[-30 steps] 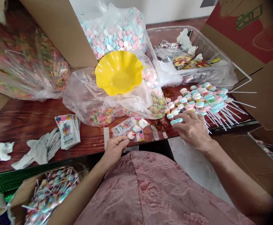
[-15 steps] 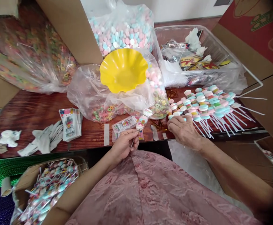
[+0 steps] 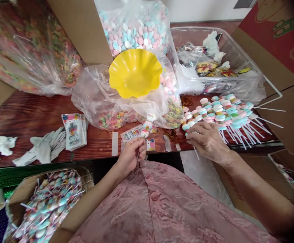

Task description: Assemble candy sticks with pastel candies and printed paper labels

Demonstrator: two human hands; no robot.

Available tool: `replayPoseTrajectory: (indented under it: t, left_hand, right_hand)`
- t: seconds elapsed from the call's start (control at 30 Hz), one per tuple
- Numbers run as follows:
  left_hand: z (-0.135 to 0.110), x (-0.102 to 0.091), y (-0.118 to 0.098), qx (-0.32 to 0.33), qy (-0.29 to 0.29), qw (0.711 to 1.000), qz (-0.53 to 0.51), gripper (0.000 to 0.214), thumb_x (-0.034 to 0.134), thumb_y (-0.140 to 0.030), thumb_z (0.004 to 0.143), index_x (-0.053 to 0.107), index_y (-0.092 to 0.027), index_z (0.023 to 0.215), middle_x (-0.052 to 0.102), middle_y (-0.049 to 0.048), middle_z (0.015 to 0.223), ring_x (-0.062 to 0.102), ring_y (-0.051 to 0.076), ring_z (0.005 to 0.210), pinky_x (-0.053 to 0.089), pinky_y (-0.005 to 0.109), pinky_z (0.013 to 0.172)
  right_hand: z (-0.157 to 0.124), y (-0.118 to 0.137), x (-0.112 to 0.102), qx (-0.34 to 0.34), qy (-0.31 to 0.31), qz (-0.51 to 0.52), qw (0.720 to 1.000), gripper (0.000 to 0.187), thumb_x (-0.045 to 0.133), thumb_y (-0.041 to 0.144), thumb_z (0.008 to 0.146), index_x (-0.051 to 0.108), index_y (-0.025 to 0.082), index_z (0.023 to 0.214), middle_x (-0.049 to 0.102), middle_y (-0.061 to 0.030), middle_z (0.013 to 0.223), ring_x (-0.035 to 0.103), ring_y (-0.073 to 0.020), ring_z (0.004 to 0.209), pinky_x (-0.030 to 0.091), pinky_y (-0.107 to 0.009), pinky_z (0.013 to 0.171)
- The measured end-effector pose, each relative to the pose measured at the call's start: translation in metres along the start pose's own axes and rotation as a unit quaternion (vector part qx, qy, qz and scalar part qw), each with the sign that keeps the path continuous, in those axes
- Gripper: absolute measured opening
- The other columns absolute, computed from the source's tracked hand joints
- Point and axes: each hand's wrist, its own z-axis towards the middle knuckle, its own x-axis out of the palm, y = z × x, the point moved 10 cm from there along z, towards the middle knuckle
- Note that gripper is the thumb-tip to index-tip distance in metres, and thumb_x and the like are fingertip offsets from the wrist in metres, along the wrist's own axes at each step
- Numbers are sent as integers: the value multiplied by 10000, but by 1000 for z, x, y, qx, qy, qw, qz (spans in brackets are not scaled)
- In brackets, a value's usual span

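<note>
In my left hand, closed near my lap, is the stick of a wrapped marshmallow pop, its printed wrapper pointing up and away. My right hand is pinched at the near left edge of the marshmallow stick pile. A white stick pokes out below its fingers, from a marshmallow stick they partly hide. Printed wrappers lie flat just beyond my left hand. Gold twist ties are on the table between the hands.
Left on the table are a wrapper stack and grey gloves. A yellow bowl sits on candy bags at the centre. Behind the pile stands a clear bin. A box of wrapped pops is below, left.
My right hand has shifted slightly right and turned, and a stick now shows beneath its fingers. My left hand, with the wrapped pop, has moved slightly left in view.
</note>
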Motion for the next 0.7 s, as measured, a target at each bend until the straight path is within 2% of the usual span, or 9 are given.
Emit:
replayPoseTrajectory:
  t: [0.17, 0.27, 0.33, 0.43, 0.57, 0.63, 0.7]
  left_hand:
    - [-2, -3, -4, 20, 1, 1000, 10, 293, 757, -338, 702, 525, -163, 731, 414, -80, 494, 369, 45, 405, 243, 150, 357]
    - [-4, 2, -4, 23, 13, 1000, 16, 300, 754, -343, 709, 515, -163, 715, 423, -77, 499, 378, 43, 411, 243, 151, 369]
    - [-5, 1, -5, 24, 13, 999, 16, 301, 758, -339, 706, 513, -165, 713, 427, -77, 500, 382, 44, 411, 240, 155, 370]
    - [-5, -4, -8, 27, 5, 999, 15, 293, 768, -343, 700, 543, -160, 737, 446, -72, 500, 388, 49, 412, 232, 160, 366]
    - [-2, -2, -13, 21, 11, 1000, 4, 305, 794, -353, 687, 572, -151, 744, 476, -61, 511, 401, 51, 431, 270, 163, 375]
    - [1, 5, -16, 22, 18, 1000, -3, 319, 810, -357, 669, 577, -148, 732, 509, -47, 546, 438, 58, 459, 308, 169, 385]
    - [3, 14, -19, 26, 25, 999, -9, 340, 831, -362, 641, 586, -143, 729, 546, -30, 602, 489, 69, 499, 335, 174, 391]
  right_hand:
    - [1, 18, 22, 5, 39, -33, 999, 147, 551, 247, 940, 682, 214, 880, 701, -38, 1001, 543, -242, 1014, 261, -448, 876]
    - [6, 24, 38, -1, 57, -24, 998, 182, 524, 188, 931, 671, 197, 823, 697, -45, 1003, 538, -240, 1017, 268, -457, 878]
    - [10, 22, 40, 2, 57, 0, 998, 193, 515, 172, 926, 658, 194, 799, 694, -50, 992, 537, -240, 1017, 291, -445, 864]
    - [18, 13, 25, 14, 29, 100, 994, 185, 512, 205, 941, 631, 200, 800, 681, -57, 982, 551, -225, 984, 357, -412, 853]
    - [33, 1, -2, 54, -14, 279, 959, 149, 493, 239, 956, 563, 216, 826, 633, -55, 933, 574, -193, 886, 450, -345, 789]
    - [42, 0, -8, 76, -21, 316, 945, 150, 488, 245, 958, 534, 220, 818, 609, -41, 884, 572, -178, 833, 462, -319, 748]
    - [51, 3, -10, 77, -27, 315, 946, 172, 479, 240, 958, 524, 217, 794, 611, -40, 861, 581, -175, 827, 464, -309, 733]
